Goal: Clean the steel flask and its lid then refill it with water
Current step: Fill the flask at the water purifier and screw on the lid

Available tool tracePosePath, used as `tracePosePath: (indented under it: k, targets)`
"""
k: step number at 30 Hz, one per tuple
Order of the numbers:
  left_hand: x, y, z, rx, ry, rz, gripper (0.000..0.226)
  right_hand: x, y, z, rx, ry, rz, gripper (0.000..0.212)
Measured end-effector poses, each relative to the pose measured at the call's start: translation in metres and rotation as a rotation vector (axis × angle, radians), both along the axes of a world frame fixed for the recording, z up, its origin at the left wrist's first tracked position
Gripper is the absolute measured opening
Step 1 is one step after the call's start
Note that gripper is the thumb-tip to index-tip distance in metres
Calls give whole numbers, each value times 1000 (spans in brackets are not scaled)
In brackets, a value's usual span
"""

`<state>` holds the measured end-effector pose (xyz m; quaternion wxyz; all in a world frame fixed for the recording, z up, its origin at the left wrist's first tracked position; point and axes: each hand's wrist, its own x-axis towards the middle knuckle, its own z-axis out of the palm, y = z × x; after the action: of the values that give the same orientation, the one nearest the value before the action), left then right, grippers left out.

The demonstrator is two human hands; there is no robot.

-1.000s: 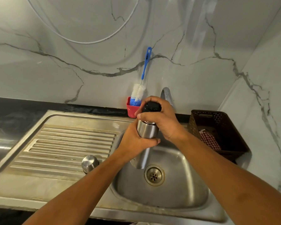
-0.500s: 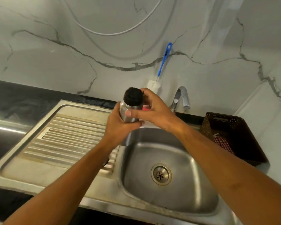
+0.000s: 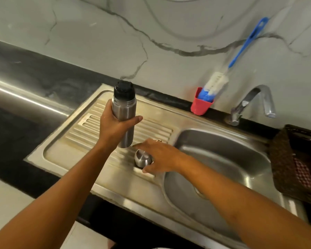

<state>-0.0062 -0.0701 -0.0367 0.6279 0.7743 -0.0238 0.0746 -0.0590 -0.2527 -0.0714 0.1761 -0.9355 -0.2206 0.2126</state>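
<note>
**Picking up the lid for the flask**

Nearest to me, the right hand (image 3: pixel 160 157) lies over the steel lid (image 3: pixel 142 158), which sits on the ribbed drainboard (image 3: pixel 70 146) just left of the sink basin (image 3: pixel 223 159). The thumb curves round the lid's near side and the fingers round its far side. It is a half-closed grasp on the lid, not a fist. To do this well I would pinch low on the lid's wall, since the domed top looks slick, and lift straight up clear of the ribs.

Just beyond, the left hand (image 3: pixel 115 126) is wrapped round the middle of the steel flask (image 3: pixel 124 119) and holds it upright above the drainboard. A black stopper (image 3: pixel 124 92) is in its neck. I judge the lid belongs over that stopper, so the flask should stay vertical and steady.

Farther back, a red cup (image 3: pixel 199 105) holds a blue-handled bottle brush (image 3: pixel 241 51). To its right are the tap (image 3: pixel 253 101) and a dark basket (image 3: pixel 294 150).
</note>
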Motion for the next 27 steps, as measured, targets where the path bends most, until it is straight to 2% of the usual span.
tracePosePath:
  k: [3,5,8,12,15,21,24,27]
  targets:
    - [-2,6,-7,19,7,6,63,3,9,-12,-91,-63,59,64]
    - [-5,5,-9,22,9,-6,64,4,3,-13,-62,-53,29,56]
    - [-13,-3,-10,23,9,-38,65,0,-21,4,141,3,-118,53]
    - [-24,-28,-6,44,14,-110,67,-15,-72,59,493,7,-377,49]
    - [-32,-55,-2,54,21,-166,67,-32,-109,112,600,-13,-484,46]
    - [-56,-122,7,79,9,-306,74,-67,-164,195,484,-254,-496,54]
    - [-70,-147,10,102,6,-390,72,-77,-177,215,377,-277,-449,63]
    - [-81,-163,11,136,-6,-451,73,-85,-176,221,313,-242,-391,62]
